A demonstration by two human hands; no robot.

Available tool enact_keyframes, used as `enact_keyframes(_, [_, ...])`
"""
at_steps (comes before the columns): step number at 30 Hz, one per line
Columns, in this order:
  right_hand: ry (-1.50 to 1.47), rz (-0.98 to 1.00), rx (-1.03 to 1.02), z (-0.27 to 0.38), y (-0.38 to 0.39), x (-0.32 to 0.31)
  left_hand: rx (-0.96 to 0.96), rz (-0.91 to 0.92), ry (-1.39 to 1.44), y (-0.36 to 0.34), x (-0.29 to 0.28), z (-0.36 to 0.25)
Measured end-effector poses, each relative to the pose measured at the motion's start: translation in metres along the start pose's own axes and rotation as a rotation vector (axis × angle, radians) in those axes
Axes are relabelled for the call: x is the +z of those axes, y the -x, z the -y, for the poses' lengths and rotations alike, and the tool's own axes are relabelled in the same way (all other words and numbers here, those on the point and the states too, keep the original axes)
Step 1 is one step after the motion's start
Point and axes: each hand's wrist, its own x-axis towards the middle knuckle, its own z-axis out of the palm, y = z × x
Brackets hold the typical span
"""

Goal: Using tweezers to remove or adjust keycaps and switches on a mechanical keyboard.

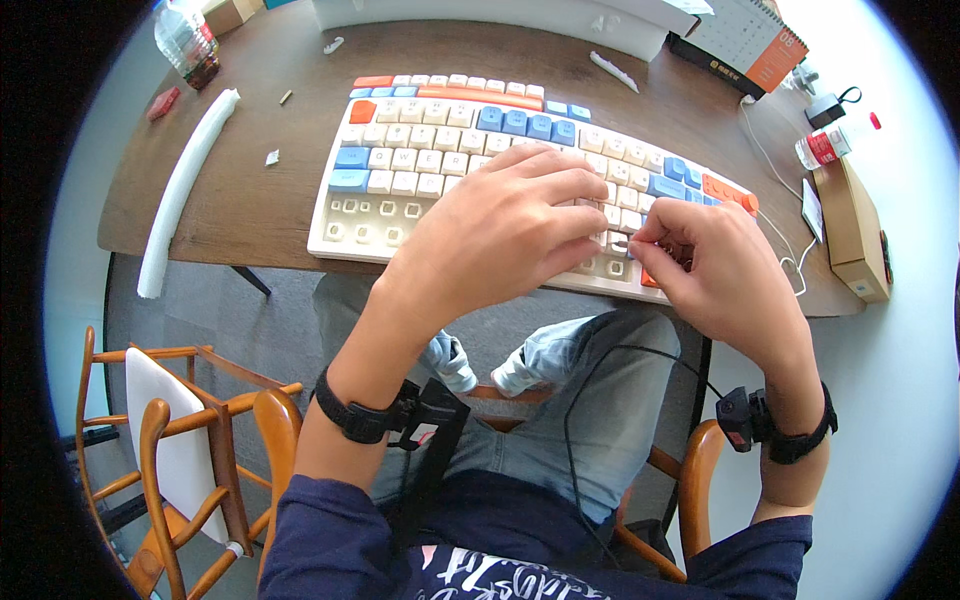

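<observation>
A cream mechanical keyboard with white, blue and orange keycaps lies along the table's near edge. Its lower-left part shows bare switch sockets, and more bare ones show at the bottom between my hands. My left hand rests over the middle of the keys, palm down, fingers stretched out and holding nothing; it hides the keys beneath. At the lower right of the keyboard, the thumb and fingers of my right hand are pinched together by the bottom row. Whatever lies between those fingertips is too hidden to name.
Loose keycaps, including a long orange bar, line up behind the keyboard. A white foam strip and a bottle are at left. To the right are a desk calendar, a cardboard box, cables and another bottle.
</observation>
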Motion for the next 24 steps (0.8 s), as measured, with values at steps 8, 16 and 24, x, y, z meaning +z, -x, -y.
enact_keyframes(8, [0.121, -0.055, -0.102, 0.008, -0.014, 0.006, -0.017, 0.008, 0.018, 0.0, -0.002, 0.0])
enact_keyframes(16, [-0.201, -0.131, 0.046, -0.014, 0.007, 0.022, -0.019, 0.0, 0.032, -0.002, 0.0, -0.003])
enact_keyframes(24, [-0.317, -0.224, 0.069, -0.029, 0.017, 0.038, -0.002, 0.009, 0.004, -0.003, -0.002, -0.002])
